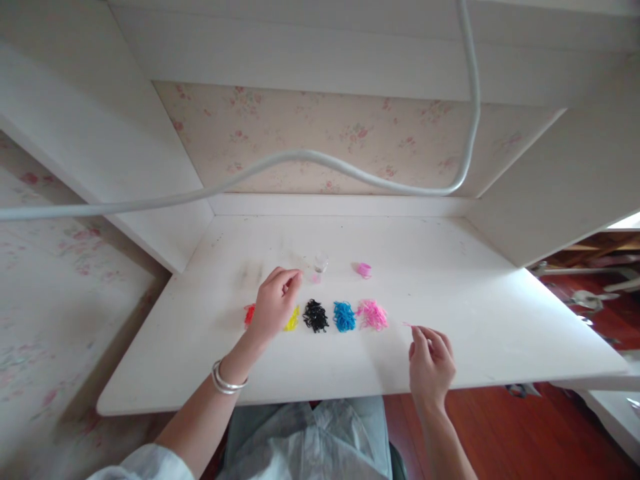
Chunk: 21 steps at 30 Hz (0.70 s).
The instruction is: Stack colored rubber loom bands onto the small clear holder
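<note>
Small bands lie in a row of piles: red (249,315), yellow (292,320), black (316,316), blue (345,316) and pink (373,315). My left hand (277,299) hovers over the left piles with its fingers pinched, partly hiding the red and yellow ones; what it holds, if anything, is too small to make out. Right of the pink pile, my right hand (432,359) pinches a thin pink band (407,325) between thumb and forefinger. Behind the piles are a small clear container (321,264) and a pink ring-shaped item (364,270).
The white desk (470,293) has raised side panels and a back edge against floral wallpaper. A pale cable (305,155) crosses the view above it. My lap is at the desk's front edge, and a reddish floor shows at the right.
</note>
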Motion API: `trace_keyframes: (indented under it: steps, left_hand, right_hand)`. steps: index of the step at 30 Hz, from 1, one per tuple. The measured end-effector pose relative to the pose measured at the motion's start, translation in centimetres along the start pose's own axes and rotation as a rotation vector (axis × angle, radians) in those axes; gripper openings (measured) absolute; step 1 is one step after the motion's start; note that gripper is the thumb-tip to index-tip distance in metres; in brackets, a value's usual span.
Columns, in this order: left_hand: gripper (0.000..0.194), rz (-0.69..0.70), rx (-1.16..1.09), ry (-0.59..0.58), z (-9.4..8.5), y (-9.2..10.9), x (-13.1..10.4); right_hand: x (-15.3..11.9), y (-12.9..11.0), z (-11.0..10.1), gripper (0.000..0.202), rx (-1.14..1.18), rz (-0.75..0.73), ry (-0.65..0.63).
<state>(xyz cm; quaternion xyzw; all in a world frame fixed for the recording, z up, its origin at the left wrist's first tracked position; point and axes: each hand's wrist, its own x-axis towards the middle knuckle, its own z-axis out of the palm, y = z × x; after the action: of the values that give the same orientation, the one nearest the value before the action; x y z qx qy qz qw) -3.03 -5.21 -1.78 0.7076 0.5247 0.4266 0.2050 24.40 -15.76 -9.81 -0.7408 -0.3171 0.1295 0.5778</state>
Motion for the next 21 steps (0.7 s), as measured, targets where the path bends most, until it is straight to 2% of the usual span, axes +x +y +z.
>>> trace_keyframes:
  steps: [2, 5, 10, 15, 21]
  left_hand:
    - [0.025, -0.074, -0.045, -0.046, -0.1, -0.4, -2.6]
    - [0.027, -0.166, -0.112, -0.146, 0.5, -1.3, -6.3]
    - [0.029, -0.28, -0.166, -0.234, 2.3, -3.0, -10.8]
    - [0.028, -0.269, -0.157, -0.2, 2.6, -3.7, -12.4]
    - [0.029, -0.263, -0.152, -0.189, 2.3, -3.5, -12.5]
  right_hand:
    - [0.3, -1.0, 0.7, 0.03, 0.004, -0.036, -0.039]
    - [0.8, -3.5, 2.3, 0.029, 0.044, -0.111, -0.155]
    - [1.8, -8.6, 6.6, 0.023, 0.07, -0.301, -0.359]
    - [2.8, -11.7, 11.2, 0.024, 0.038, -0.38, -0.434]
    - [3.5, -12.3, 14.4, 0.025, -0.06, -0.496, -0.488]
